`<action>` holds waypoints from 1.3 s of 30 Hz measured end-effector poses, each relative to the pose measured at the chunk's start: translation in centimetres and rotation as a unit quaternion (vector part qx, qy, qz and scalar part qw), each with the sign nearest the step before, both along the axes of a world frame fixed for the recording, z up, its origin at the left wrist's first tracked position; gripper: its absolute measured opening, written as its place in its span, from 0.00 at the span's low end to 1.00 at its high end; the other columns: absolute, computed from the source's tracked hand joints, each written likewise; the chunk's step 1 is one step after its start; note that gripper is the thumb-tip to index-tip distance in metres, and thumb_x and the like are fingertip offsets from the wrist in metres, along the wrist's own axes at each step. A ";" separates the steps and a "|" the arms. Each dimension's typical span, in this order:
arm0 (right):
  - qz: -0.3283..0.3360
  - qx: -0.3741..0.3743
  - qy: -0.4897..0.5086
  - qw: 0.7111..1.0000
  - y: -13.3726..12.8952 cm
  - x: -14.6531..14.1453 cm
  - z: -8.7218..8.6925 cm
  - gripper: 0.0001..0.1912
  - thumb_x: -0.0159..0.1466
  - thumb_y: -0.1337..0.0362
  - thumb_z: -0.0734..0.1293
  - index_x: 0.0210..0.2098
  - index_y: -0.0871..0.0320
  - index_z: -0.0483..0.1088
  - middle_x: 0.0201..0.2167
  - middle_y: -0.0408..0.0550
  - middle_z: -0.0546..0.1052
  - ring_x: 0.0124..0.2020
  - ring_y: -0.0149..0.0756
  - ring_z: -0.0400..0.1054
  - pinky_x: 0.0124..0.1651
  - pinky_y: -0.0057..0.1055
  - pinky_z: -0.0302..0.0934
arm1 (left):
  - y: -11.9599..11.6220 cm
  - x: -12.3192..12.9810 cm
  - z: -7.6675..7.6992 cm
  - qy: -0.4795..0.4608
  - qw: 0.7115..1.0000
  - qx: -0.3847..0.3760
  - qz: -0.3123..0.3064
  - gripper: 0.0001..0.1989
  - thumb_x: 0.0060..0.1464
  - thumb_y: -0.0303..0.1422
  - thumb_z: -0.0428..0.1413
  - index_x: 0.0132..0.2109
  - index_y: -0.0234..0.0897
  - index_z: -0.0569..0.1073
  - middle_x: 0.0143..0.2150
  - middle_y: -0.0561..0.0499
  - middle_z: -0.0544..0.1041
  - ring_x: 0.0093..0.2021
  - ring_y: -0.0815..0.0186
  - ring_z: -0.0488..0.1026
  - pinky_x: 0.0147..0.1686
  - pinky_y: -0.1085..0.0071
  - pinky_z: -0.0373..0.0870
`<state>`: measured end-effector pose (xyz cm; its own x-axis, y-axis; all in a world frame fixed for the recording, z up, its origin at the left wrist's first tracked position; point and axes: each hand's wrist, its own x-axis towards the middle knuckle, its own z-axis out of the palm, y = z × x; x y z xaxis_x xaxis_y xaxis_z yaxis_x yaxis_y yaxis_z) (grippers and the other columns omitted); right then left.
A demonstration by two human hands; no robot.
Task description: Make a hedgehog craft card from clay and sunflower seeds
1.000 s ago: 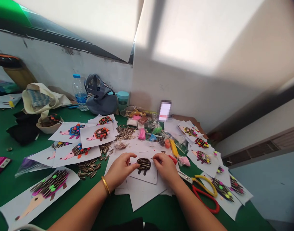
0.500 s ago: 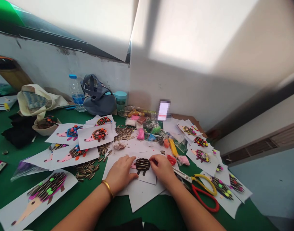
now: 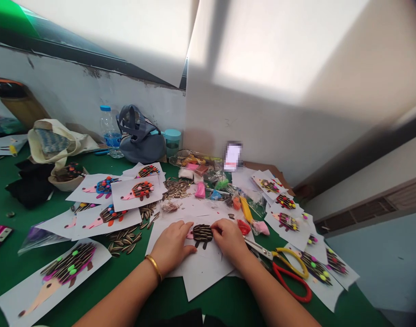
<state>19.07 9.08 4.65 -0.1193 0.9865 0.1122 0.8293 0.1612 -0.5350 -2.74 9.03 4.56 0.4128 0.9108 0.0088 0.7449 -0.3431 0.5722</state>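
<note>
Between my hands lies a white card (image 3: 213, 254) with a small hedgehog (image 3: 202, 233) on it, its back covered in striped sunflower seeds, with a pink snout and dark legs. My left hand (image 3: 172, 243) rests on the card's left side, fingers and thumb apart around the snout, a gold bangle on the wrist. At the hedgehog's right edge, my right hand (image 3: 228, 238) has thumb and forefinger pinched together; whatever is between them is hidden. Loose sunflower seeds (image 3: 126, 240) lie left of my left hand, with a larger heap (image 3: 176, 188) behind the card.
Finished-looking hedgehog cards (image 3: 136, 193) lie on the left, others (image 3: 284, 220) on the right. Scissors (image 3: 289, 268) with yellow and red handles sit beside my right forearm. Bagged coloured clay (image 3: 200, 190), a phone (image 3: 232, 156), a bottle (image 3: 111, 134) and a grey-blue bag (image 3: 141, 145) stand farther back.
The whole view has shifted slightly. Both hands keep nearly the same places on the card, and the right fingertips stay at the hedgehog's right edge.
</note>
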 end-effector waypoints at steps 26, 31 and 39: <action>0.013 0.027 -0.001 1.000 -0.3 0.4 -0.4 0.12 0.60 0.71 0.63 0.37 0.55 0.77 0.34 0.48 0.79 0.39 0.38 0.71 0.44 0.34 0.63 | 0.1 -0.1 0.4 -0.060 0.998 -0.019 0.019 0.32 0.45 0.38 0.64 0.58 0.40 0.69 0.48 0.43 0.73 0.51 0.50 0.68 0.53 0.57 0.62; 0.011 0.105 0.033 0.994 -1.1 0.7 0.1 0.14 0.63 0.69 0.60 0.43 0.56 0.76 0.38 0.50 0.78 0.42 0.40 0.71 0.48 0.37 0.62 | 0.2 0.0 1.9 -0.368 0.900 -0.215 0.088 0.29 0.55 0.50 0.55 0.58 0.36 0.68 0.40 0.45 0.73 0.43 0.57 0.71 0.47 0.60 0.67; 0.114 0.123 0.046 0.985 -2.7 -2.6 3.5 0.11 0.64 0.66 0.65 0.45 0.51 0.74 0.36 0.47 0.76 0.41 0.39 0.68 0.44 0.35 0.61 | -0.7 0.5 3.5 -0.666 0.538 -0.516 0.024 0.36 0.60 0.57 0.41 0.59 0.32 0.66 0.53 0.37 0.72 0.50 0.60 0.72 0.53 0.65 0.66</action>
<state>16.43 6.39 8.20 -0.3127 0.8770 0.3648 0.7062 0.4715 -0.5282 -2.22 8.29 8.05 0.6425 0.7234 -0.2525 -0.5686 0.6711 0.4757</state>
